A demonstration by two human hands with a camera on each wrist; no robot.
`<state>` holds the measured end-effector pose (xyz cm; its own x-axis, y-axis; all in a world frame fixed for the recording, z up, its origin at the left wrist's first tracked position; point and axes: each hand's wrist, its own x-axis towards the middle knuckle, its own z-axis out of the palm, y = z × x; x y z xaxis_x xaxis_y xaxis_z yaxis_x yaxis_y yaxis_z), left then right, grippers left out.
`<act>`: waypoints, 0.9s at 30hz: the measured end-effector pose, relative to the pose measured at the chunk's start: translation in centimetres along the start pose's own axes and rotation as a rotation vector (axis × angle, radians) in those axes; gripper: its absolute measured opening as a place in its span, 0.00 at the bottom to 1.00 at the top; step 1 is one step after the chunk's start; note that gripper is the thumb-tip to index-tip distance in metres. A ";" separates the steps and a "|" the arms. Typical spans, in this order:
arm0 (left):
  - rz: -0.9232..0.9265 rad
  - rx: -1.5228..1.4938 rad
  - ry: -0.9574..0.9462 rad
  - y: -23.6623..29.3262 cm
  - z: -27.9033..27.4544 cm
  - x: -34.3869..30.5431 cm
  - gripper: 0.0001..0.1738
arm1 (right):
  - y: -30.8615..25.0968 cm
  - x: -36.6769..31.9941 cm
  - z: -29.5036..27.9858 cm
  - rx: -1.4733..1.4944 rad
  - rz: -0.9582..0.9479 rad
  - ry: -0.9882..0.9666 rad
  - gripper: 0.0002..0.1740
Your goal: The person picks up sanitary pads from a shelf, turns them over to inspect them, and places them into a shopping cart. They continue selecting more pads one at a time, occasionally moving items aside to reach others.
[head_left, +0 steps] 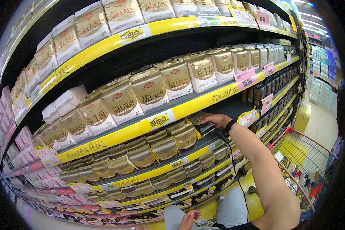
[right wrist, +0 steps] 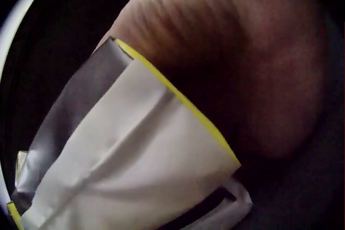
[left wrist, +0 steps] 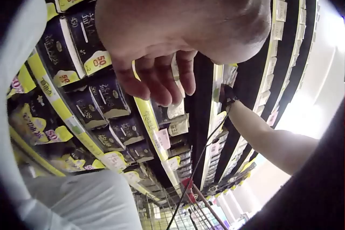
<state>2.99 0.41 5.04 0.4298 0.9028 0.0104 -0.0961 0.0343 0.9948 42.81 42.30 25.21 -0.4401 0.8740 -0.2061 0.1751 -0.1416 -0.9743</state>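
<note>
Head view | right hand [head_left: 217, 121]: clamped on pack [head_left: 196, 117], just beyond palm, above shelf [head_left: 197, 154] | left hand [head_left: 189, 219]: fingers loosely bent, empty | handling, judged: light, soft, compressible; glossy film may slip | hold: pinch edge nearest right palm, without crushing.

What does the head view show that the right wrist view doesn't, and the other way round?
Only the head view: the shopping cart, the left hand and the pink 15.90 price tag. Only the right wrist view: a broad pale panel of packaging, close up. Both share the right hand, with a packet close against it.
</note>
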 end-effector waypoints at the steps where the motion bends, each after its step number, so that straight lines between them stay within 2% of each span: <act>1: -0.006 -0.004 -0.001 -0.1 0.0 0.0 0.28 | -0.7 -1.0 1.0 0.025 0.002 0.092 0.55; 2: -0.011 -0.009 -0.003 -0.2 0.0 0.1 0.28 | -1.4 -2.2 1.9 0.049 0.004 0.185 0.51; 4: -0.017 -0.009 -0.002 -0.6 -0.1 0.2 0.28 | -4.2 -5.7 4.9 0.047 -0.004 0.301 0.50; 6: -0.021 -0.003 0.002 -1.0 -0.1 0.3 0.27 | -6.6 -8.5 7.1 -0.006 -0.020 0.348 0.54; 9: -0.027 0.009 -0.003 -0.5 0.1 0.1 0.27 | -0.7 -2.4 0.8 0.156 -0.235 0.224 0.57; 12: -0.046 0.015 -0.007 -1.3 -0.2 0.3 0.26 | -6.0 -8.0 6.0 0.009 -0.432 0.154 0.60; 15: -0.024 0.040 -0.014 -0.3 0.1 0.6 0.25 | -7.4 -9.4 6.3 -0.444 -0.467 0.229 0.63; 18: -0.010 0.045 -0.037 -0.6 0.3 0.8 0.25 | -9.0 -11.1 6.7 -0.642 -0.395 0.181 0.74; 21: 0.018 0.080 -0.090 -0.5 0.3 0.7 0.25 | -10.1 -12.7 7.4 -0.780 -0.315 0.193 0.67; 24: -0.009 0.082 -0.118 0.1 0.4 0.7 0.25 | -11.3 -14.7 9.0 -0.992 -0.317 0.278 0.65; 27: -0.005 0.015 -0.130 -0.1 0.5 0.8 0.20 | -11.4 -15.2 8.8 -0.933 -0.402 0.178 0.65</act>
<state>3.84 0.90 5.05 0.5432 0.8394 0.0180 -0.0807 0.0309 0.9963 39.73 26.52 38.66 -0.4938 0.8439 0.2097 0.6910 0.5272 -0.4945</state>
